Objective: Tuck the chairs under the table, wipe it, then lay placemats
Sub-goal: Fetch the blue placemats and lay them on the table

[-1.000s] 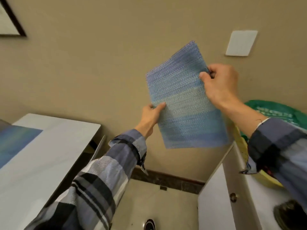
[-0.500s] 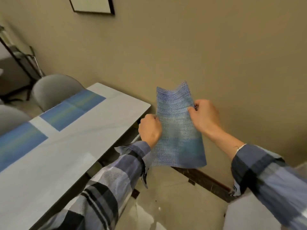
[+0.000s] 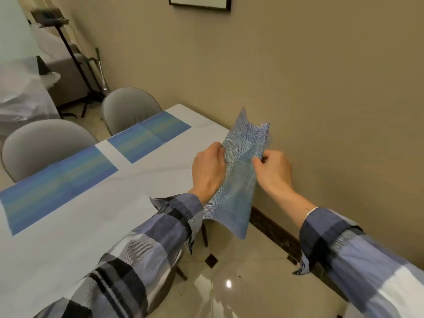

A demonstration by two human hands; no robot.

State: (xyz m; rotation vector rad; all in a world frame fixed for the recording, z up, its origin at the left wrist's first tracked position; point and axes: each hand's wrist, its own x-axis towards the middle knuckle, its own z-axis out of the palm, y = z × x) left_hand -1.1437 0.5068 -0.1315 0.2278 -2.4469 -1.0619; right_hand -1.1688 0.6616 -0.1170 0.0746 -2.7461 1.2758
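Both hands grip one blue placemat in the air beside the table's near corner, close to the wall: the left hand pinches its left edge, the right hand its right edge (the mat bows between them, top curling back). Two more placemats lie flat along the table's far side. Two grey chairs sit tucked against that side.

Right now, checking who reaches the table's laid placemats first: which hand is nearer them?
Left. The left hand is over the table's corner; the right hand is beyond it, by the wall.
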